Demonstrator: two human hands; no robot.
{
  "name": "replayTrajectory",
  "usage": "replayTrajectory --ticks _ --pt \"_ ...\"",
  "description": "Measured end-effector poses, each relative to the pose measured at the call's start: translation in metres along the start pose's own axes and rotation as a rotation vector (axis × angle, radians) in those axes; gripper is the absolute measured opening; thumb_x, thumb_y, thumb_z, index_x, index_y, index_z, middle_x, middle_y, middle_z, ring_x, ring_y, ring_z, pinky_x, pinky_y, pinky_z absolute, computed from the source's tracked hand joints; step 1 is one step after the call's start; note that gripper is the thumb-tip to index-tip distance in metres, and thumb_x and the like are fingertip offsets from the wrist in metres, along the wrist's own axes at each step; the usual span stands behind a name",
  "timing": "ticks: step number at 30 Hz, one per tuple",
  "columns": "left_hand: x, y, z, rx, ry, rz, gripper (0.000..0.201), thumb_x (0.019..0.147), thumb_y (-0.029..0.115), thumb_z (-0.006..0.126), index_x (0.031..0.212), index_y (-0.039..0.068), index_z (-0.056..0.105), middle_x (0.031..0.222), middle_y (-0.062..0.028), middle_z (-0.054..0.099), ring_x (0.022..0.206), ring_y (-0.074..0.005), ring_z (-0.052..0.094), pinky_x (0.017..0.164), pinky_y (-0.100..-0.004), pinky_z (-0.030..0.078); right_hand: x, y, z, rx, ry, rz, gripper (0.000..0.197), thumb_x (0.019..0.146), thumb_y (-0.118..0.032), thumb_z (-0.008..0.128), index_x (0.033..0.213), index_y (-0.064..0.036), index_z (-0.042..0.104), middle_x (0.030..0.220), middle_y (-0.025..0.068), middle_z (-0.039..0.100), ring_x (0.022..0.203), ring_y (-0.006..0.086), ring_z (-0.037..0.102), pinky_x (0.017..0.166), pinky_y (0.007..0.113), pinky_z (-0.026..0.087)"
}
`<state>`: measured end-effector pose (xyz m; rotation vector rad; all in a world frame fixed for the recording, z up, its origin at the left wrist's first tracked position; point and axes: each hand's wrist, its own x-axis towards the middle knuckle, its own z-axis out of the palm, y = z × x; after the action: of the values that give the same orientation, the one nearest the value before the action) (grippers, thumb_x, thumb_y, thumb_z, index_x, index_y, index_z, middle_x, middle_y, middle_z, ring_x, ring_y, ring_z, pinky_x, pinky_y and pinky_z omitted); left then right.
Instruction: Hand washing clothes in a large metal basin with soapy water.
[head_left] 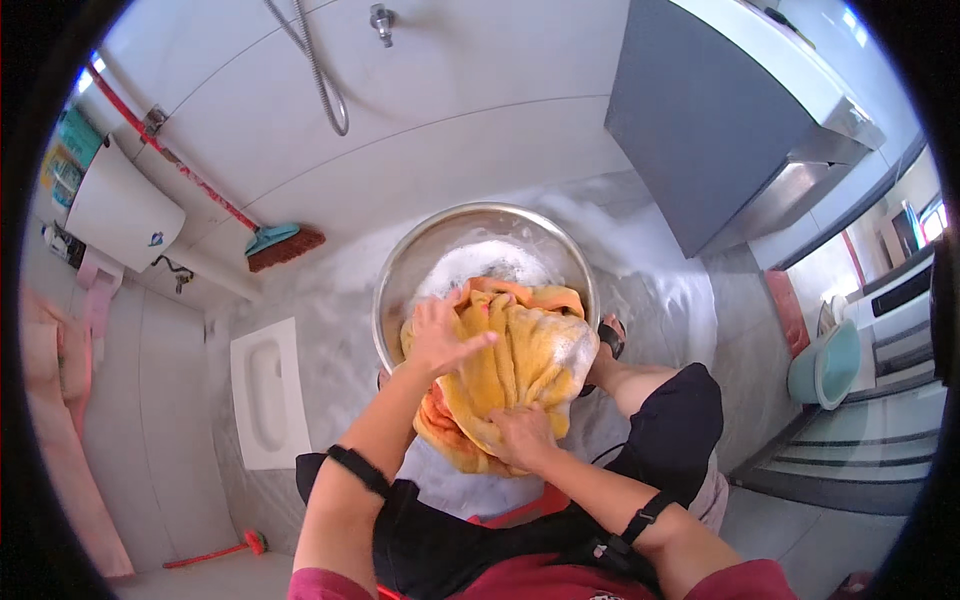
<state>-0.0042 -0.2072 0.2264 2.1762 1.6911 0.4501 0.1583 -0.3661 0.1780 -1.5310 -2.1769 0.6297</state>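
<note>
A thick yellow towel (515, 360) with orange-red patches is bunched over the near side of a wide metal basin (385, 290). White suds (485, 262) show in the basin's far part, and some foam clings to the towel's right side. My left hand (440, 338) lies on the towel's upper left, its fingers spread. Lower down, my right hand (522, 435) grips a fold of the towel with curled fingers. The towel's near end hangs over the basin's rim toward me. Whatever lies beneath the towel is hidden.
Foamy water covers the floor around the basin. A squat toilet (270, 395) is at left, and a broom (285, 245) leans on the wall behind it. A grey cabinet (720, 120) stands at far right, with a light-blue bucket (825, 365) nearer. My legs flank the basin.
</note>
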Motion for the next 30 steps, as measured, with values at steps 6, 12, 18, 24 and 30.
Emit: replayTrajectory --ticks 6,12,18,24,30 --pt "0.002 0.03 0.05 0.262 -0.327 -0.252 0.098 0.08 0.057 0.075 0.154 0.009 0.033 0.153 -0.0286 0.031 0.143 -0.0408 0.03 0.113 -0.0463 0.034 0.029 0.049 0.026 -0.15 -0.152 0.104 0.039 0.072 -0.028 0.076 0.108 -0.0202 0.064 0.09 0.006 0.072 0.086 0.0266 0.069 0.08 0.044 0.041" --pt "-0.044 -0.062 0.074 -0.316 0.254 -0.418 0.075 0.087 0.04 0.075 0.144 0.001 0.045 0.144 -0.0268 0.044 0.135 -0.0399 0.041 0.112 -0.044 0.035 0.106 0.082 0.031 -0.191 -0.331 0.265 0.047 0.073 -0.026 0.076 0.117 -0.0171 0.063 0.092 0.0076 0.073 0.088 0.0277 0.07 0.083 0.045 0.042" --pt "-0.171 -0.057 0.133 -1.087 0.216 -0.864 0.091 0.088 0.032 0.078 0.153 0.004 0.021 0.149 -0.014 0.039 0.134 -0.0254 0.043 0.111 -0.0401 0.036 0.172 0.084 0.084 -0.383 -0.334 0.225 0.052 0.077 -0.021 0.072 0.126 -0.012 0.057 0.091 0.0063 0.073 0.092 0.0256 0.07 0.094 0.051 0.041" --pt "-0.145 -0.039 0.145 -1.44 -0.062 -1.253 0.07 0.09 0.02 0.073 0.147 0.004 0.035 0.138 -0.0096 0.054 0.122 -0.0256 0.055 0.098 -0.0409 0.048 0.222 0.152 0.111 -0.146 -0.386 0.276 0.046 0.082 -0.026 0.069 0.125 -0.0148 0.058 0.109 0.0094 0.071 0.106 0.0256 0.067 0.099 0.054 0.04" --pt "-0.146 -0.053 0.131 -1.178 0.162 -1.264 0.047 0.084 0.006 0.071 0.128 -0.001 0.056 0.117 -0.0102 0.065 0.105 -0.027 0.065 0.09 -0.0395 0.053 0.212 0.104 0.047 0.014 -0.399 0.272 0.052 0.078 -0.026 0.074 0.124 -0.0087 0.058 0.112 0.0159 0.07 0.109 0.0336 0.065 0.097 0.048 0.045"
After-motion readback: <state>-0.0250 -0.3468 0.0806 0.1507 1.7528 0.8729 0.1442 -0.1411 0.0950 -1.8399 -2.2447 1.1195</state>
